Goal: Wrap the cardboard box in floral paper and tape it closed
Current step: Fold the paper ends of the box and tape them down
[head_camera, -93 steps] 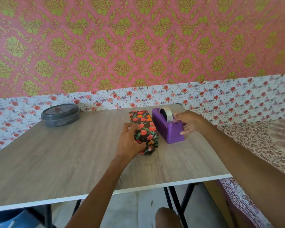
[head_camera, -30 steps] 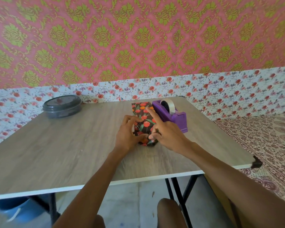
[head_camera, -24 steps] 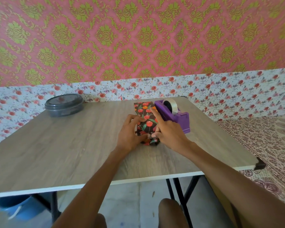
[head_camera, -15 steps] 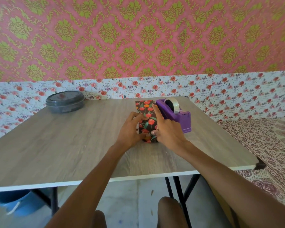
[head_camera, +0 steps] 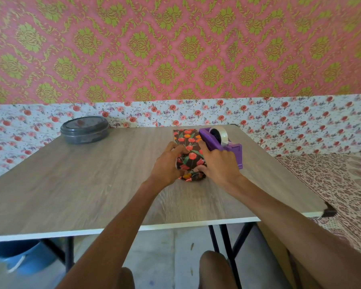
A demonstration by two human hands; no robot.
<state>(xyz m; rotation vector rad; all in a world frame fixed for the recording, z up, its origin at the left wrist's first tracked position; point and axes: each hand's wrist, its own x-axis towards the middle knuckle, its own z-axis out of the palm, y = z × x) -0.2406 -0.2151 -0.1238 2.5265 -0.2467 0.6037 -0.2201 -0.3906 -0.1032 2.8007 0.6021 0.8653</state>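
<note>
A long box wrapped in dark floral paper [head_camera: 188, 147] lies on the wooden table [head_camera: 92, 184], its near end toward me. My left hand [head_camera: 167, 165] grips the box's near left side, fingers curled over the top. My right hand [head_camera: 218, 163] holds the near right side, its index finger stretched along the top edge and its thumb pressing the folded paper at the near end. A purple tape dispenser [head_camera: 222, 142] with a clear tape roll stands just right of the box, touching or nearly touching it. No cardboard shows.
A round grey lidded container [head_camera: 84, 130] sits at the table's far left corner. A patterned bedspread [head_camera: 331, 180] lies to the right of the table. A blue bucket [head_camera: 23, 257] stands under the table's left side. My knees are below the near edge.
My right hand left the tape dispenser and came onto the box's near end. Both hands have since stayed on the wrapped box, pressing the end fold.
</note>
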